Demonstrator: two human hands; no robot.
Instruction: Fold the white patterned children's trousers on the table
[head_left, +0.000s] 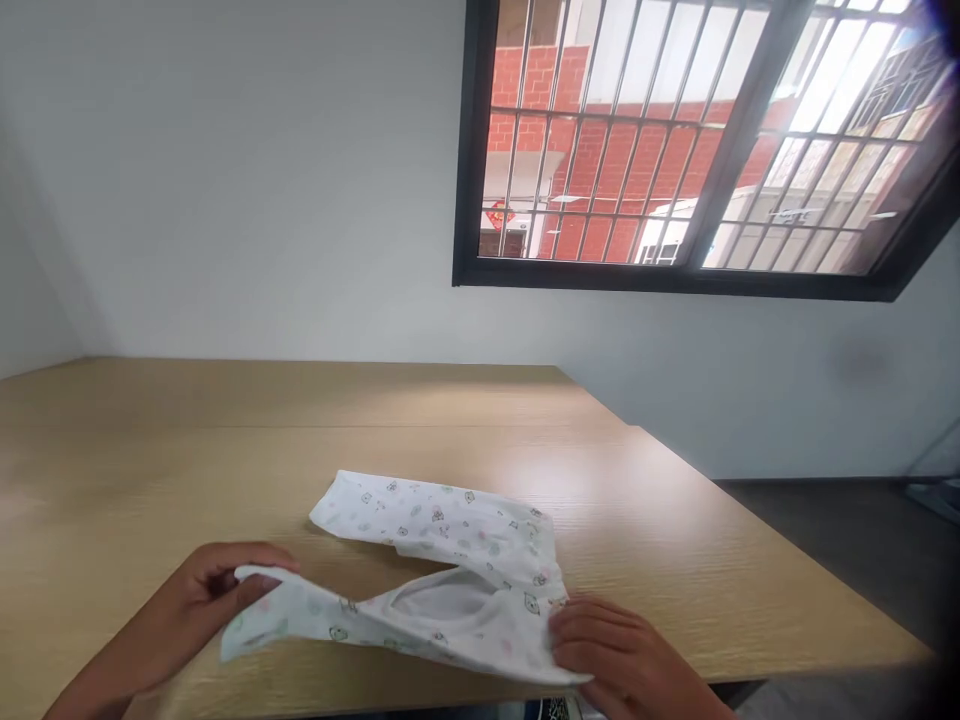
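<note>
From the head view, a white baby garment with a small bear print lies at lower centre on a light wood-grain table, folded so that a gap opens between its two layers. The left hand, at lower left, pinches the garment's near end between thumb and curled fingers, and that grip appears to be what keeps this end raised off the tabletop. The right hand, at lower right, rests on the garment's right edge with its fingers close together; the thumb is hidden, so I cannot tell whether they clamp the cloth or only press it, though they seem to anchor that side. Beyond the table, a dark-framed barred window at upper right looks out on a red brick building, set in a pale wall.
</note>
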